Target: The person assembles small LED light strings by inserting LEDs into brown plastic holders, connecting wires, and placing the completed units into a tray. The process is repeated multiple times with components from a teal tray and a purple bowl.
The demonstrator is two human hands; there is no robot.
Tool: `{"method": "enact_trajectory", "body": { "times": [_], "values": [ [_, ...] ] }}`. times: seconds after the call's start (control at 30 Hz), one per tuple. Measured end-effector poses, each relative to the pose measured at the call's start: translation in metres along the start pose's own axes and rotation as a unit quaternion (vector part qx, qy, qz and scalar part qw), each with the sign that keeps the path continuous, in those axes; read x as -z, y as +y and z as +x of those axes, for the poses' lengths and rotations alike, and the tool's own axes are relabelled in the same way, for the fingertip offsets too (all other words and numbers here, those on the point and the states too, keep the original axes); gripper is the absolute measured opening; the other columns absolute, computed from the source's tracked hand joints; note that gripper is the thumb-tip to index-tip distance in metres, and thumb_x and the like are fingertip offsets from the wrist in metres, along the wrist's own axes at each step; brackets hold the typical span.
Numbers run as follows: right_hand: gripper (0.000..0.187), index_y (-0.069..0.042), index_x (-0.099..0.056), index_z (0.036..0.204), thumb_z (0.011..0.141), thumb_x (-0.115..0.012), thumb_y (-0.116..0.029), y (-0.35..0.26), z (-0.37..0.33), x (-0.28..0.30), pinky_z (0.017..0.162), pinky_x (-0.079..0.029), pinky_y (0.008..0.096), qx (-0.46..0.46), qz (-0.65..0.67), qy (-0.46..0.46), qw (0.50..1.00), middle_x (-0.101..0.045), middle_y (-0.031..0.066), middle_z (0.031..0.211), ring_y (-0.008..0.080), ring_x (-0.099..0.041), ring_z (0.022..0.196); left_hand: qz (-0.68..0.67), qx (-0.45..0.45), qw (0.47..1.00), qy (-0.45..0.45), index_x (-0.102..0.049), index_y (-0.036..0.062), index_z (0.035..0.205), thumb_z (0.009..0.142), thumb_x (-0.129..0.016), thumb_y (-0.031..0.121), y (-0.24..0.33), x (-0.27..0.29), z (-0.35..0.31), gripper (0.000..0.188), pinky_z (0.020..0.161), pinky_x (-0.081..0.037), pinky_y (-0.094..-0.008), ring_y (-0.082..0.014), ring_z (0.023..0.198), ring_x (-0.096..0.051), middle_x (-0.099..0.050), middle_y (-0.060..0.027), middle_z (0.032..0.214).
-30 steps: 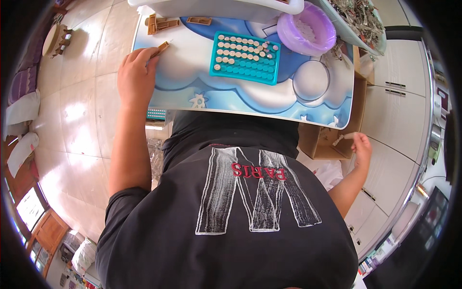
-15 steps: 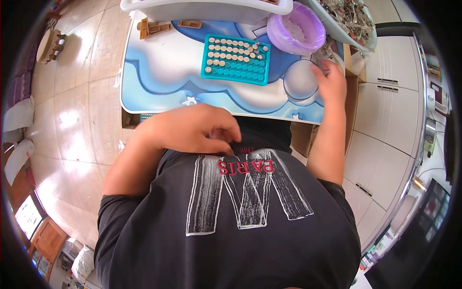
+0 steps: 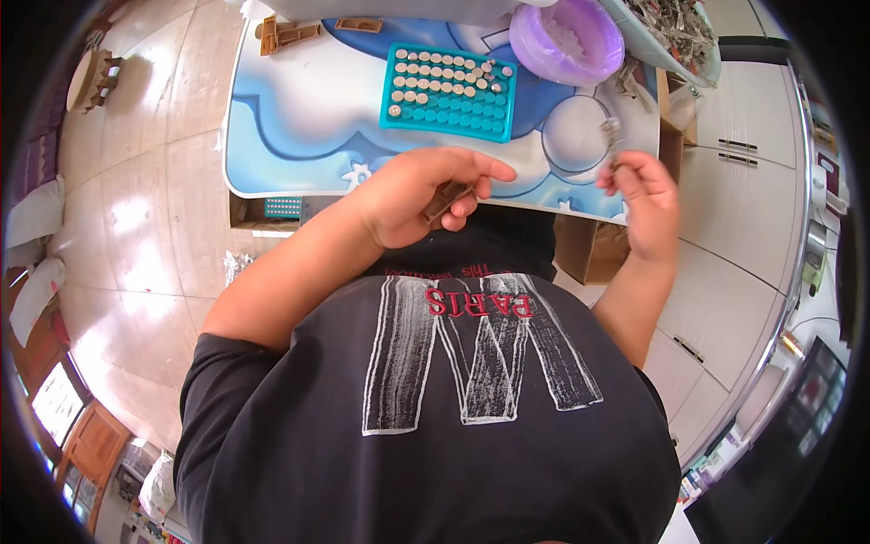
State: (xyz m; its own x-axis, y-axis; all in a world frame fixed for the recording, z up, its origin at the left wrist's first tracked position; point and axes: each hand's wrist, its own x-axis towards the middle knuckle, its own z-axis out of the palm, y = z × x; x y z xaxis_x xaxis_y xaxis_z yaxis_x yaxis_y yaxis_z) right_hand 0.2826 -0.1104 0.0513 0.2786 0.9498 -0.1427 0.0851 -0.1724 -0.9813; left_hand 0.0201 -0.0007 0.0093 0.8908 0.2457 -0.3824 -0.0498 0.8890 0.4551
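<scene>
My left hand [image 3: 417,195] is at the near table edge, its lower fingers curled round a small brown piece [image 3: 449,201] with a recess; the index finger points right. At the table's right side my right hand [image 3: 645,195] pinches a small greyish, partly see-through strip [image 3: 610,133], blurred, which rises from the fingertips. Beyond my left hand lies a teal tray [image 3: 391,127] with rows of round sockets. Pale round button-like pieces [image 3: 435,82] fill the upper rows, and a few smaller silvery ones sit loosely at its right end.
Brown slotted pieces [image 3: 290,36] lie at the far left of the table [image 3: 299,109]. A purple lined basin [image 3: 544,63] holds whitish stuff. Right of it stands a pale tub [image 3: 648,41] heaped with tangled wrapped bits. White cabinets [image 3: 734,204] line the right side.
My left hand has moved up and right to the table edge, and the brown piece in it now shows. My right hand has drawn back toward me, with the greyish strip lifted in its fingers.
</scene>
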Motion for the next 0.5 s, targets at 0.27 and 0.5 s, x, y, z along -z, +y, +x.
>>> {"method": "enact_trajectory", "body": {
  "times": [0.27,0.5],
  "values": [
    [0.007,0.000,-0.061,0.085,0.083,-0.061,-0.007,0.002,-0.016,-0.065,0.062,-0.042,0.0237,-0.032,-0.066,-0.251,0.965,-0.060,0.0034,0.073,0.0090,-0.054,0.069,-0.051,0.047,0.998,0.008,-0.053,-0.0042,0.118,0.096,-0.043,0.037,0.000,-0.007,-0.002,0.048,0.038,-0.024,-0.0142,-0.0022,0.049,-0.033,-0.059,-0.0045,0.092],
    [0.011,-0.002,-0.062,0.088,0.079,-0.064,-0.008,0.003,-0.014,-0.075,0.061,-0.045,0.0292,0.032,-0.233,-0.294,0.927,-0.061,0.0100,0.074,0.0216,-0.058,0.067,-0.025,-0.011,0.999,0.017,-0.057,-0.0011,0.101,0.093,-0.054,0.020,0.000,0.000,-0.009,0.023,0.037,-0.023,-0.0145,-0.0010,0.046,-0.034,-0.060,-0.0011,0.082]
  ]
}}
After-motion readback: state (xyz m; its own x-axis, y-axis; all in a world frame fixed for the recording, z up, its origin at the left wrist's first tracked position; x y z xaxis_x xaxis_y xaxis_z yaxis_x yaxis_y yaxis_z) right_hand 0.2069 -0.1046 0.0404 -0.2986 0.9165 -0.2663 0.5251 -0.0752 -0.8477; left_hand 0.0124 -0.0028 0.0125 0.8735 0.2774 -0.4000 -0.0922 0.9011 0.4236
